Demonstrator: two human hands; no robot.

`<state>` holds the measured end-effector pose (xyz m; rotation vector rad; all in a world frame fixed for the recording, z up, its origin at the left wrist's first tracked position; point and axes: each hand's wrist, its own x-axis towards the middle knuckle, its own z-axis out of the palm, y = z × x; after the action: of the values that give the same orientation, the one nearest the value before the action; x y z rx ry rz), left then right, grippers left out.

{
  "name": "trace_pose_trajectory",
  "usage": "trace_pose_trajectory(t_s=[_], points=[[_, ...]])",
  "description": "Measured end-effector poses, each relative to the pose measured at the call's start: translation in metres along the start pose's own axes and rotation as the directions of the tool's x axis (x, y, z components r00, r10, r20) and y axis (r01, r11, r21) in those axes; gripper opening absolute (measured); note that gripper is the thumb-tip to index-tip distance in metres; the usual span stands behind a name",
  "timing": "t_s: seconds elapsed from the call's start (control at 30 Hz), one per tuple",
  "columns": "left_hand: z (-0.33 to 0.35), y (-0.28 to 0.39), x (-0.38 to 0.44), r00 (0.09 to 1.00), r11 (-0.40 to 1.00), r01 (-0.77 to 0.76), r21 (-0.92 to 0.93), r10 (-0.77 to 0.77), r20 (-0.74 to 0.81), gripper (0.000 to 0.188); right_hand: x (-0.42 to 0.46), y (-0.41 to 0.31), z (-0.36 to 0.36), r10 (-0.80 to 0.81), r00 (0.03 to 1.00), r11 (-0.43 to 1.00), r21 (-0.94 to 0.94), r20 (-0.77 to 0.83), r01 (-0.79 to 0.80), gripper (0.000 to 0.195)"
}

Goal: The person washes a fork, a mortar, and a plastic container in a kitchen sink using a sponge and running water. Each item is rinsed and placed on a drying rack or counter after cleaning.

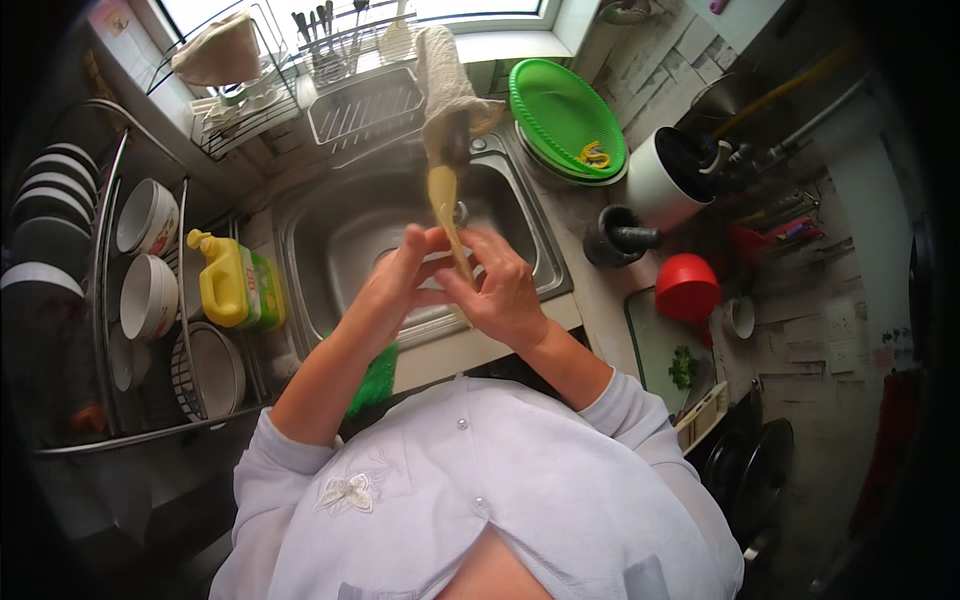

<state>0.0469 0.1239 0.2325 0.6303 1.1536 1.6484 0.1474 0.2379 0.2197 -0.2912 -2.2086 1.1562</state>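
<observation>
Both my hands are over the stainless steel sink [337,232], close together with fingers meeting. My left hand [390,289] has its thumb raised and its fingers apart, their tips near the right hand's. The fingers of my right hand [504,289] curl beside a narrow yellowish strip [444,196]; whether they grip it is unclear. It hangs below a dark, blurred tap spout [456,139], wide at the top and thinning down between my hands. I cannot tell if its lower part is material or running water. A beige cloth [442,64] drapes the tap.
Left of the sink stand a yellow detergent jug [225,281] and a metal rack [184,262] of bowls and plates. To the right are a green basket [562,112], a dark mortar with pestle [611,236], a red ladle [684,285] and a glass board [652,352] with green leaves.
</observation>
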Motion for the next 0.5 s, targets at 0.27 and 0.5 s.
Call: trace_pose_trajectory(t_s=[0.27, 0.5], points=[[-0.016, 0.019, -0.024, 0.811, 0.746, -0.335, 0.575, 0.539, -0.226, 0.049, 0.010, -0.009, -0.015, 0.048, 0.964, 0.831, 0.526, 0.260, -0.184, 0.020], [-0.033, 0.039, -0.026, 0.899, 0.903, -0.387, 0.187, 0.415, -0.141, 0.022, 0.017, -0.020, -0.019, 0.068, 0.972, 0.751, 0.630, 0.225, -0.199, 0.025]])
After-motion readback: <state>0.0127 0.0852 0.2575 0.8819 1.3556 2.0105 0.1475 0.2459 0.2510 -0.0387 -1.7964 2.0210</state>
